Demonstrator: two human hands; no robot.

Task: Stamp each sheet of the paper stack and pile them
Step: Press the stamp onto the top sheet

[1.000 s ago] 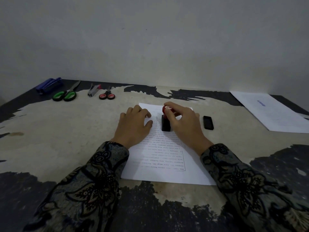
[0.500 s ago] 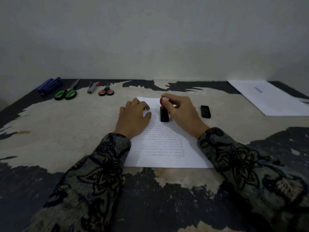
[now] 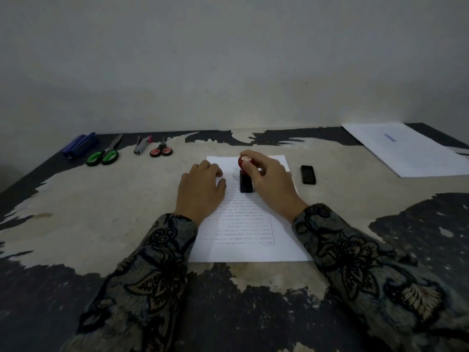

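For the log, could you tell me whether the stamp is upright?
Upright: the stamp has its black base on the sheet, red knob up.

Bench [image 3: 101, 212]: rough matt top, dark coating peeled off in patches over pale underlayer. Sheet [image 3: 253, 250] is smooth matt white paper; stamp [image 3: 245, 181] has glossy red plastic knob, matt black base. Sleeves [image 3: 157, 262] patterned cloth; green-handled scissors [image 3: 105, 153] metal blades, plastic grips.

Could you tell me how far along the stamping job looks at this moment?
Done: the pile at far right shows a blue stamp mark on top. In hand: the right hand grips the stamp on the stack's top sheet, while the left hand rests there. How many sheets remain cannot be told.
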